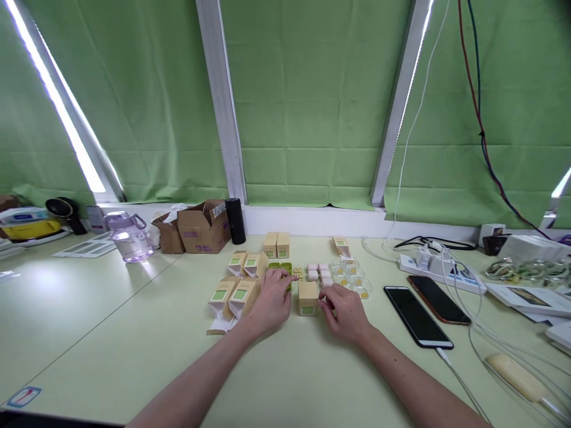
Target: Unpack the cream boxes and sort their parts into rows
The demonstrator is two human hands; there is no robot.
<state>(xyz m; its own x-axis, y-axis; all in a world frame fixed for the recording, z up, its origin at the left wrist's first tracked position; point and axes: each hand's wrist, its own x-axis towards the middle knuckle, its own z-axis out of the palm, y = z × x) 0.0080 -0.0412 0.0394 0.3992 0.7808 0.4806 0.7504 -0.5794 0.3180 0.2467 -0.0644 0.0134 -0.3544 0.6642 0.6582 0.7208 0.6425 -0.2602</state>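
Note:
My left hand (273, 297) lies over the near side of the green square pieces (280, 265), fingers apart, its index finger pointing toward some small yellowish pieces (298, 274). What lies beneath the palm is hidden. A kraft-coloured small box (307, 295) with a green label stands upright between my hands. Beside its right edge is my right hand (343, 309), with fingers curled and thumb and index close together. Whether they pinch anything small I cannot make out. Several open kraft boxes (241, 294) with white flaps stand left of my left hand.
Pale pink-white blocks (313, 276) and clear plastic cups (352, 278) with yellow contents sit beyond my right hand. Two closed kraft boxes (276, 245) stand farther back. To the right lie phones (419, 315), cables and a power strip (439, 274). A lilac water jug (129, 236) stands left.

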